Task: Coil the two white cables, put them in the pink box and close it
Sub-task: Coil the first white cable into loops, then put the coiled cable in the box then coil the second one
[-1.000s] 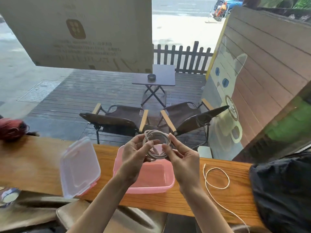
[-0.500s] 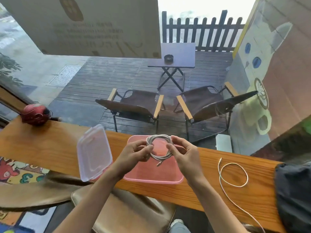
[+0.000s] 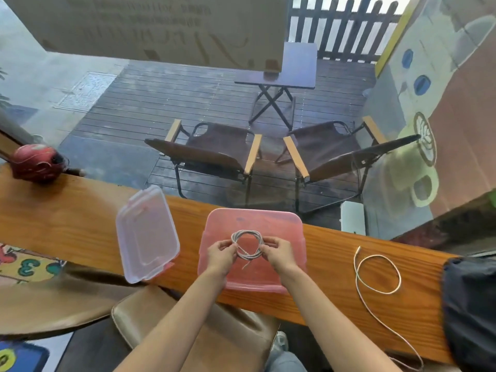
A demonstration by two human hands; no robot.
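A pink box [image 3: 268, 218] stands open on the wooden counter in front of me. Over its inside I hold a coiled white cable [image 3: 247, 233] as a round ring. My left hand [image 3: 221, 253] pinches the ring's left side and my right hand [image 3: 277, 253] pinches its right side. A short loose end hangs down from the coil. The second white cable [image 3: 375, 275] lies uncoiled on the counter to the right, one loop on the wood and its tail running off the near edge. The clear lid [image 3: 146, 234] lies left of the box.
A dark red round object [image 3: 36, 162] sits at the counter's far left. A black bag [image 3: 469, 312] lies at the right end. A window pane runs along the counter's far edge. A brown stool [image 3: 166, 318] stands below me.
My hands have lowered the coiled cable from above the box down to just over its inside. My view has tilted downward.
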